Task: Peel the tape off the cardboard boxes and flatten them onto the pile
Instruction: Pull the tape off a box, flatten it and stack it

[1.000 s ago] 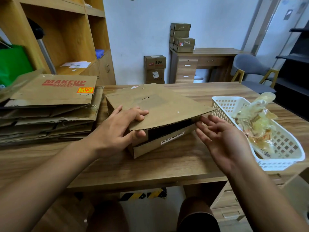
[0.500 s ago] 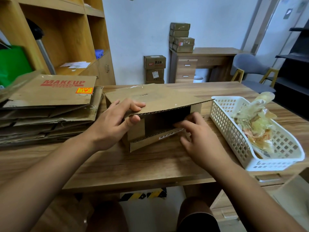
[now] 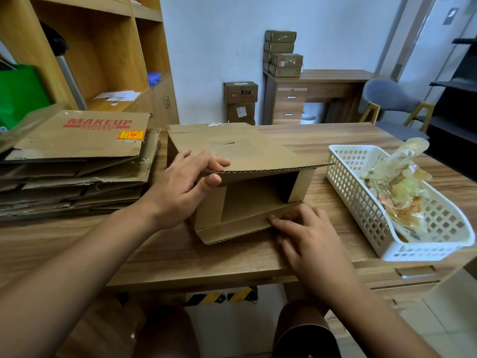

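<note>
Within pinching left grip [image 3: 180, 189], box [image 3: 210, 209] top flap [image 3: 268, 161]; under flat right grip [image 3: 309, 241], bottom flap [image 3: 240, 228].

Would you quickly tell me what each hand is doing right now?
Left hand: holding the top flap of the brown cardboard box, thumb underneath.
Right hand: open, fingers resting flat on the box's bottom flap.

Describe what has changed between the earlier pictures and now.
The left hand, pinching the top flap, raised it, opening the near end of the box. The right hand, earlier open beside the box, moved in and now presses the bottom flap toward the table. The pile and basket stayed put.
</note>
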`<state>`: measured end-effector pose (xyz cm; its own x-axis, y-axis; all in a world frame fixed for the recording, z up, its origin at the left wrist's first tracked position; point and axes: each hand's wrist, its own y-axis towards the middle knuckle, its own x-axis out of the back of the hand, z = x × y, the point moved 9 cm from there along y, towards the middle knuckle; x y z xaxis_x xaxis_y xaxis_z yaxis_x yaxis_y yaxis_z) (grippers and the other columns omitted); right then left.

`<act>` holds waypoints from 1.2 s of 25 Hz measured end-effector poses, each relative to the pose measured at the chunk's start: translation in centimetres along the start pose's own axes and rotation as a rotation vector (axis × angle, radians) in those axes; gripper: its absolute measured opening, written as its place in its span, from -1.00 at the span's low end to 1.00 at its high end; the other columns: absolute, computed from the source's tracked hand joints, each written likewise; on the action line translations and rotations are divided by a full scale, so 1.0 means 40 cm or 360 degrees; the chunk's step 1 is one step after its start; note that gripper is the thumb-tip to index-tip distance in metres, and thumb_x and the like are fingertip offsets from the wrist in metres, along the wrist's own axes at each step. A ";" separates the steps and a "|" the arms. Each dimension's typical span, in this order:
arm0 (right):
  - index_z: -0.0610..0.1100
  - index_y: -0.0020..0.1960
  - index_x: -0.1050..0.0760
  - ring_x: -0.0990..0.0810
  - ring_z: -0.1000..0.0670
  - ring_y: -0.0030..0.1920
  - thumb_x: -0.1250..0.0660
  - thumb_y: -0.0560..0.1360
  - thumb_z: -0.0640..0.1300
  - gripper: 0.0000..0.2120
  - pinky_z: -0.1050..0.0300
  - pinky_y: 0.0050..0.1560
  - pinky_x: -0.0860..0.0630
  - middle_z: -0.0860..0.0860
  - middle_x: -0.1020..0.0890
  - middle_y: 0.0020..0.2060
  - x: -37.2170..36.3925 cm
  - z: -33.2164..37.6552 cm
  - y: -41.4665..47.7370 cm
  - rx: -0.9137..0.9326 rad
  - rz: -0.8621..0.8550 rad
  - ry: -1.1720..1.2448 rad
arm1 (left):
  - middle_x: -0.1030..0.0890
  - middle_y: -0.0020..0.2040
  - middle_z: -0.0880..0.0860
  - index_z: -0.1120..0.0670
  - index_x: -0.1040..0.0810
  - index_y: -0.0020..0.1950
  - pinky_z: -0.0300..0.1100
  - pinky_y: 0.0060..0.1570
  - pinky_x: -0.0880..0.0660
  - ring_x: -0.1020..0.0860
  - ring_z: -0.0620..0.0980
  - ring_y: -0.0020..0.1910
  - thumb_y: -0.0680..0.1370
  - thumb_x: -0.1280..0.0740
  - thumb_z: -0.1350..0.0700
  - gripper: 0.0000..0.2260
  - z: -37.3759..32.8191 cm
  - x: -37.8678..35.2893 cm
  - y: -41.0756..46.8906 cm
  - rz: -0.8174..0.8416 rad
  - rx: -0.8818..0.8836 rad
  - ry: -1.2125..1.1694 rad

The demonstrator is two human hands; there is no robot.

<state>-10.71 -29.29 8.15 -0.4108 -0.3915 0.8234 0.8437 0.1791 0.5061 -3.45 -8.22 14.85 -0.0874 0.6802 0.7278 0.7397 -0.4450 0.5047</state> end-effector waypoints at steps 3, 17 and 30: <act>0.06 0.34 -0.58 -0.39 0.02 0.16 -0.34 0.50 -0.08 -0.59 0.09 0.11 -0.53 0.10 -0.45 0.02 -0.019 0.005 -0.014 -0.0003 0.0054 -0.0036 | -0.54 0.34 -0.19 -0.06 -0.55 0.28 0.20 0.56 -0.05 -0.42 -0.19 0.41 0.57 0.13 -0.45 -0.32 0.003 -0.010 -0.005 -0.0014 -0.0065 0.0050; 0.07 0.18 -0.64 -0.42 0.12 0.00 -0.19 0.63 0.12 -0.70 0.19 -0.12 -0.38 0.17 -0.39 -0.10 -0.018 -0.002 0.000 -0.0216 0.0168 0.0138 | -0.54 0.39 -0.09 0.02 -0.52 0.42 0.18 0.55 -0.09 -0.38 -0.14 0.47 0.59 0.17 -0.41 -0.25 0.021 -0.019 -0.033 -0.0115 -0.0097 0.0084; -0.18 0.23 -0.37 -0.56 -0.14 0.11 -0.52 0.45 0.09 -0.46 -0.13 0.14 -0.55 -0.12 -0.51 0.14 -0.002 -0.201 0.137 -0.1065 -0.0253 0.0556 | -0.51 0.39 -0.16 0.01 -0.54 0.40 0.15 0.57 -0.05 -0.36 -0.17 0.48 0.60 0.15 -0.41 -0.27 0.028 -0.019 -0.025 -0.0137 -0.0087 0.0063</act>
<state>-3.29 -35.52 8.80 -0.5055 -0.6490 0.5687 0.8586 -0.4436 0.2570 -3.37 -7.63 13.28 -0.1760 0.6942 0.6980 0.6908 -0.4180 0.5900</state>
